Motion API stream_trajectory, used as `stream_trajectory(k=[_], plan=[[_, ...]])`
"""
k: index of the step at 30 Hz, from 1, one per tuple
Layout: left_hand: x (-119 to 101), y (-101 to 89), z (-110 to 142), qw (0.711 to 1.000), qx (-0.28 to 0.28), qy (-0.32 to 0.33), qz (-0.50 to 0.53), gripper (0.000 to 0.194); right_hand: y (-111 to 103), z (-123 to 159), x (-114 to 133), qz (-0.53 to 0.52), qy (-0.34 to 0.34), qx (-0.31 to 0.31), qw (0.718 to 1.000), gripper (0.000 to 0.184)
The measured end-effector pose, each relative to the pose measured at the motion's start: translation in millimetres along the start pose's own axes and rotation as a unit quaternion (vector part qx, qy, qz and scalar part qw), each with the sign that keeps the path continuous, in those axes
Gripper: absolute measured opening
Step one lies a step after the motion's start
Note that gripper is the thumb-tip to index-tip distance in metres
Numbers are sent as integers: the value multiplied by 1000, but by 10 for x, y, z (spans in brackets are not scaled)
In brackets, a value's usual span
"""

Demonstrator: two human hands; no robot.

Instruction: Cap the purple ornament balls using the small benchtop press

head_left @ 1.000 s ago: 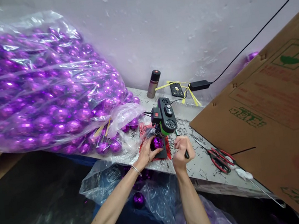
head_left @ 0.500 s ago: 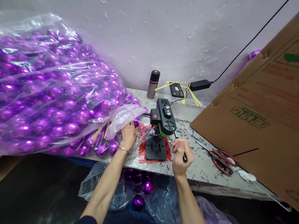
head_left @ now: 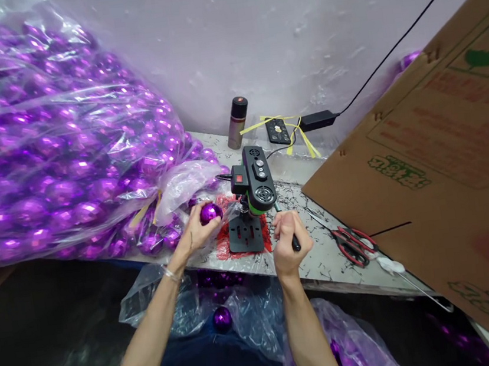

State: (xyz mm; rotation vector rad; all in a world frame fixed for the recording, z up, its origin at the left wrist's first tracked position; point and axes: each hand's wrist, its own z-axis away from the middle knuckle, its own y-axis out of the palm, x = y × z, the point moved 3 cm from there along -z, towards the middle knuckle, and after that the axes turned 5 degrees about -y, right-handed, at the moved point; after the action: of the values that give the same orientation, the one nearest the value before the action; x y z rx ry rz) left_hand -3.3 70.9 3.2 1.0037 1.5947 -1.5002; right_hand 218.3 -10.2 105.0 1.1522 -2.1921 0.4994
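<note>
Between the thumb and fingers of my left hand (head_left: 194,232) is a shiny purple bauble (head_left: 211,212), held just left of a small black bench press (head_left: 259,178). My right hand (head_left: 291,239) is wrapped round the black-tipped lever (head_left: 296,242) at the press's right side. The press's slotted base plate (head_left: 245,235) lies over a red sheet (head_left: 223,248) on the table. A big clear bag of purple baubles (head_left: 68,163) leans in from the left, its bunched mouth close to my left hand.
Red-handled scissors (head_left: 354,245) lie to the right beside a large cardboard box (head_left: 440,182). Behind the press are a dark spray can (head_left: 237,122), a black phone-like slab (head_left: 277,131) and a power adapter (head_left: 317,120). Another bauble (head_left: 222,319) sits in plastic near my lap.
My left hand has drawn back from the bag's mouth, now with a purple bauble in its fingers. My right hand stays on the lever. The whole view has shifted slightly.
</note>
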Motion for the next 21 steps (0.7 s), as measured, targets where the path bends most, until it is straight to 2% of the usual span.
stream_trajectory(k=[3,5,7,10,12,15,21], plan=[[-50,198,368,994,45,8,97,64,12,-91,63,1,16,6,1000,45],[-72,386,499,993,38,23,106,71,12,-115,80,6,21,9,1000,46],[-55,574,528,996,20,39,79,77,4,-114,82,9,20,11,1000,46],[28,781,446,998,9,70,8,68,-13,-94,73,0,13,14,1000,44],[87,848,373,995,0,100,-29,62,-21,-84,69,-4,7,15,1000,43],[141,881,303,989,-2,139,-56,64,-23,-73,66,7,3,14,1000,44],[83,842,222,983,30,162,-83,65,-5,-55,73,-4,-6,4,1000,42]])
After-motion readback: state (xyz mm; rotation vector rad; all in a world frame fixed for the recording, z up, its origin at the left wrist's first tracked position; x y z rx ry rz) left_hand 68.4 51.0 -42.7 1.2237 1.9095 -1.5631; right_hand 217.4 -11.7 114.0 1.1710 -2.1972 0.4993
